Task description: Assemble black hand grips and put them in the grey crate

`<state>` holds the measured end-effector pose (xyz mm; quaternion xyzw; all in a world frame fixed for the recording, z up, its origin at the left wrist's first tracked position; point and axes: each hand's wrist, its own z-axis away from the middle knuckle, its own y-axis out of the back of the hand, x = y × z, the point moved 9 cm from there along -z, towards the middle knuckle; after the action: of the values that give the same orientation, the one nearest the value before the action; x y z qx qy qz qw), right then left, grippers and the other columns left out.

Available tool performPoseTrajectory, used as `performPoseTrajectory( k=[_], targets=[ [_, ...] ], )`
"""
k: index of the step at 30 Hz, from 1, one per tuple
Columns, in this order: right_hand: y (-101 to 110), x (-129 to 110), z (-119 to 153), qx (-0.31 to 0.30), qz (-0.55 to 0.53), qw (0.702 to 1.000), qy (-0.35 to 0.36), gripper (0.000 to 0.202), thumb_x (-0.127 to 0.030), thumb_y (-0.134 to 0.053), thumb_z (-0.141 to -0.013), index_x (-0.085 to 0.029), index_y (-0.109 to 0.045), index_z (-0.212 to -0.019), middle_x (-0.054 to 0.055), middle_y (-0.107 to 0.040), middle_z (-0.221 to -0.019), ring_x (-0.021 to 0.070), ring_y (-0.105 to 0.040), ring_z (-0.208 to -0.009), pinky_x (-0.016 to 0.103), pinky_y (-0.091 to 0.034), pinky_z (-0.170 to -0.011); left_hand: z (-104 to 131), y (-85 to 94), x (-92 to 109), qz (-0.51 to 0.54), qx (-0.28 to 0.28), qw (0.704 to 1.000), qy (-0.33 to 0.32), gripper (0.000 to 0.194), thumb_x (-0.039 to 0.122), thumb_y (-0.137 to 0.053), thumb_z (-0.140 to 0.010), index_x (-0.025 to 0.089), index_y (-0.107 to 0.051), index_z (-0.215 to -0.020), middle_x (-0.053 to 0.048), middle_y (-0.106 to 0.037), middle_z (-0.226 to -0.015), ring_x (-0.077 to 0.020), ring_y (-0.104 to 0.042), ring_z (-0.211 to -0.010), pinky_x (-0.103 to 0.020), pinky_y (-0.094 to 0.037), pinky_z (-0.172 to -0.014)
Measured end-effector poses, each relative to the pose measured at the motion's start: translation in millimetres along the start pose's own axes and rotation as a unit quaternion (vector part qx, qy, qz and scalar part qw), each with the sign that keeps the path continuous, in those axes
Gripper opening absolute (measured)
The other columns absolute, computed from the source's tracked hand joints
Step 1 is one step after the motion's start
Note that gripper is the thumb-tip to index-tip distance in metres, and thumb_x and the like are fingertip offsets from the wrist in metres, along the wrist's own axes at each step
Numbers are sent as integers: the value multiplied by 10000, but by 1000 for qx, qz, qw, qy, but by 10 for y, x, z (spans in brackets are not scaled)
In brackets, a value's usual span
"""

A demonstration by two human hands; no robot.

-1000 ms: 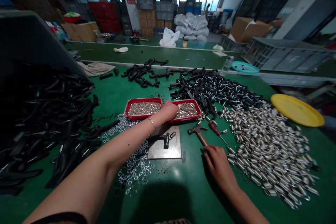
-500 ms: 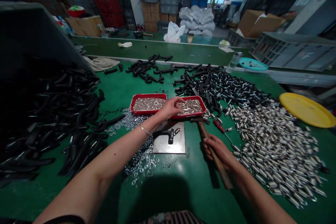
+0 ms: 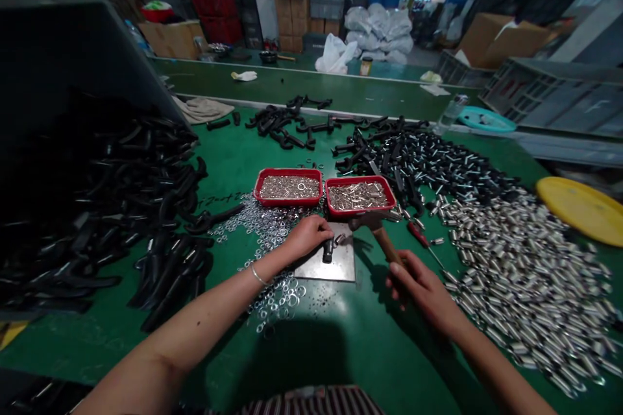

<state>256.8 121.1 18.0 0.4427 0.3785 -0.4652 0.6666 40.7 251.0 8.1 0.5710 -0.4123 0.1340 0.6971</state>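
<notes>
My right hand (image 3: pixel 417 282) is wrapped round the wooden handle of a hammer (image 3: pixel 388 248), its head raised over the right edge of a flat metal plate (image 3: pixel 341 268). My left hand (image 3: pixel 308 237) is closed in a pinch at a black metal tool part (image 3: pixel 328 251) lying on that plate; whatever its fingertips hold is too small or hidden. Beside the part lies a small silver cylinder (image 3: pixel 339 240). Just behind the plate stand a red tray of small rings (image 3: pixel 288 203) and a red tray of small metal pins (image 3: pixel 361 211).
Loose washers (image 3: pixel 263 233) spread left of the plate. Black tool parts (image 3: pixel 165 207) heap up farther left. On the right lie a red-handled screwdriver (image 3: pixel 417 232), a pile of silver cylinders (image 3: pixel 516 272), black parts with pins (image 3: pixel 438 162) and a yellow lid (image 3: pixel 581 207).
My left hand has moved from the pin tray down to the black part on the plate. The hammer has been lifted off the table by my right hand. The view has shifted slightly.
</notes>
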Motion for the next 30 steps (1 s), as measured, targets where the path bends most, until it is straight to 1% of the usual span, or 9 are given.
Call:
performPoseTrajectory(
  k=[4, 6, 9, 12, 15, 19, 23, 27, 30],
  targets=[
    [82, -28, -22, 7, 192, 980, 55, 427, -509, -493, -952, -230, -587, -1261, 44, -739, -902, 212, -680, -678, 328, -549, -618, 79, -3, 329, -144, -42, 977, -149, 200, 264, -561, -932, 159, -699, -833, -74, -646, -920, -217, -600, -902, -343, -419, -835],
    [63, -76, -12, 8, 235, 967, 98, 466, -465, -469, -975, -255, -539, -1385, 71, -740, -1111, 262, -712, -934, 395, -559, -825, 165, -24, 413, -200, -59, 958, -197, 226, 337, -555, -945, 159, -694, -940, -96, -641, -1002, -248, -579, -980, -397, -397, -906],
    [-28, -285, 54, 18, 257, 950, 177, 522, -389, -454, -1001, -320, -392, -1515, 47, -547, -1466, 264, -562, -1292, 428, -452, -1065, 253, 29, 321, -202, -45, 965, -158, 676, 565, -685, -810, 145, -538, -1319, -158, -576, -1241, -329, -530, -1122, -470, -389, -971],
    [-126, -513, 81, 43, 267, 935, 230, 545, -335, -453, -1004, -341, -345, -1538, 38, -498, -1509, 246, -518, -1341, 406, -421, -1102, 344, 17, 193, -171, -53, 977, -118, 971, 605, -741, -730, 137, -336, -1478, -189, -521, -1342, -372, -496, -1203, -509, -378, -1021],
    [-217, -479, -44, 25, 295, 932, 210, 539, -343, -461, -989, -339, -383, -1523, 66, -613, -1387, 264, -626, -1207, 402, -498, -1005, 387, -32, 155, -151, -72, 979, -120, 918, 511, -749, -763, 135, -320, -1482, -196, -504, -1385, -373, -474, -1261, -509, -365, -1063],
    [-107, -33, -232, 4, 306, 946, 106, 554, -430, -355, -1011, -271, -345, -1542, 82, -742, -1086, 254, -721, -884, 401, -574, -800, 378, -32, 132, -154, -56, 980, -113, 921, 493, -770, -752, 141, -330, -1480, -196, -508, -1395, -365, -467, -1295, -509, -341, -1111],
    [12, 20, -287, 114, 404, 890, 177, 569, -481, -366, -986, -178, -476, -1455, 172, -652, -1221, 325, -630, -1063, 509, -506, -932, 462, -56, 205, -168, -33, 981, -93, 956, 537, -758, -759, 84, -332, -1485, -225, -538, -1349, -366, -504, -1250, -488, -389, -1074],
    [-431, -205, -440, 83, 420, 859, 281, 484, -446, -441, -975, -195, -535, -1378, 159, -575, -1314, 314, -544, -1202, 471, -449, -1024, 612, 20, 366, -220, -26, 972, -79, 956, 666, -591, -841, 50, -295, -1509, -239, -544, -1358, -355, -515, -1246, -469, -382, -1074],
    [-707, -292, -619, 32, 430, 863, 265, 386, -421, -442, -977, -195, -617, -1236, 144, -624, -1156, 288, -621, -1042, 413, -514, -883, 694, 449, 252, -293, -18, 955, -50, 614, 552, -538, -926, 199, -470, -1424, -113, -638, -1276, -255, -570, -1175, -357, -412, -1027]
  ],
)
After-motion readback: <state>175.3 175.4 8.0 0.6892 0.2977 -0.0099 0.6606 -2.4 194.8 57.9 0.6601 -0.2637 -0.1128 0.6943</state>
